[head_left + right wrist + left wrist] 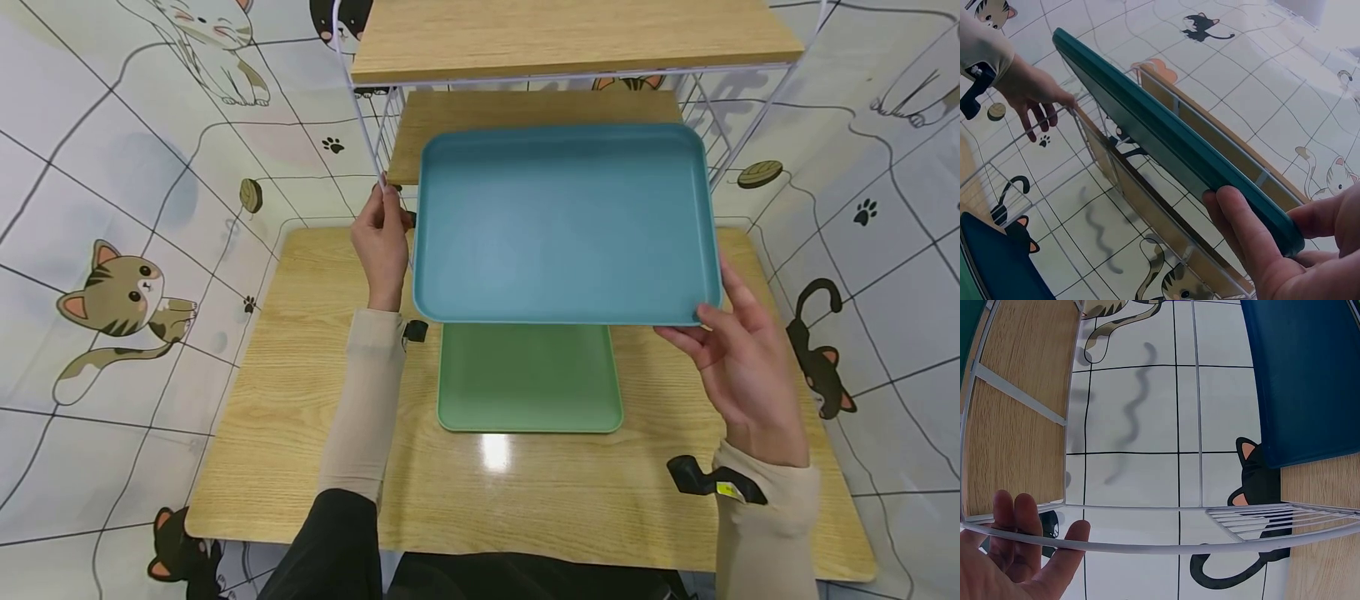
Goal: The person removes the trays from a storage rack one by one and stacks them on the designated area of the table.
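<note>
A blue rectangular tray [566, 225] is held up above the table, level with the lower shelf, and hides part of it. My right hand [750, 367] pinches its near right corner, thumb on one face and fingers on the other, as the right wrist view also shows. My left hand [384, 242] grips the white wire frame [1147, 548] of a two-level rack at its left side. On the table lies a green tray [529, 379], its far part covered by the held tray. A dark blue tray [1310, 381] shows lower down in the left wrist view.
The rack's wooden upper shelf [577, 37] juts out over the lower shelf [540, 107]. A light wooden table [300, 417] spans the space below. Tiled walls [112, 192] with cat drawings close in on both sides and behind.
</note>
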A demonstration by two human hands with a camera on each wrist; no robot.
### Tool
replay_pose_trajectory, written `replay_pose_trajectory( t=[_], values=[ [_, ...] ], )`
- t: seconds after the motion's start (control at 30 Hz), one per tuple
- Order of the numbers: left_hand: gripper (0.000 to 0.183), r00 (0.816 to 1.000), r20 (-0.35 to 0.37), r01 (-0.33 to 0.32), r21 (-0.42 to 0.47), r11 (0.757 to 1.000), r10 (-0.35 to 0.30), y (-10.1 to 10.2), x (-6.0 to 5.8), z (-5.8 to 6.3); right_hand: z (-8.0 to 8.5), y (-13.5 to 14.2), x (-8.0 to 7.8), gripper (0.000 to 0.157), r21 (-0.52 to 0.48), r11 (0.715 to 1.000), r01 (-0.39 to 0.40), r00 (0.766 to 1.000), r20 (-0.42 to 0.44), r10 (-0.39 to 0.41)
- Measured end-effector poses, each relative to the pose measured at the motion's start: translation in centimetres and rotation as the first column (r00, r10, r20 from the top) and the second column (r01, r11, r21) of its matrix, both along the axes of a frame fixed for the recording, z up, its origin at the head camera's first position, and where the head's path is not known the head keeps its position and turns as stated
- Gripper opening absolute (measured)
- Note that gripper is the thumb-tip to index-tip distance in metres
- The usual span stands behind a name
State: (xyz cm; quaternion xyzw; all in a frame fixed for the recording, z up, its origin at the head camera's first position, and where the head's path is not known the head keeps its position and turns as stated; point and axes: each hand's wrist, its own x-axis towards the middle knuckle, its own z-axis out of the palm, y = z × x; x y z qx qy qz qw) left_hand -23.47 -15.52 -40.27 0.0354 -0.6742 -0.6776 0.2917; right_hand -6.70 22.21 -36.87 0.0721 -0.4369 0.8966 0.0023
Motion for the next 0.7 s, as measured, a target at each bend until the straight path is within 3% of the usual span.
replay_pose_trajectory(
  t=[0.27, 0.7],
  values=[
    [0.027, 1.000, 0.024, 0.013, 0.020, 1.000, -0.014, 0.8, 1.8, 2.3, -0.8, 0.0, 0.8, 0.062, -0.052, 0.998, -0.025, 1.000, -0.008, 0.025],
    [0.027, 1.000, 0.006, 0.003, 0.014, 1.000, -0.003, 0.8, 1.6, 2.0, -2.7, 0.3, 2.1, 0.062, -0.036, 0.998, -0.044, 0.999, -0.028, 0.043]
  ],
)
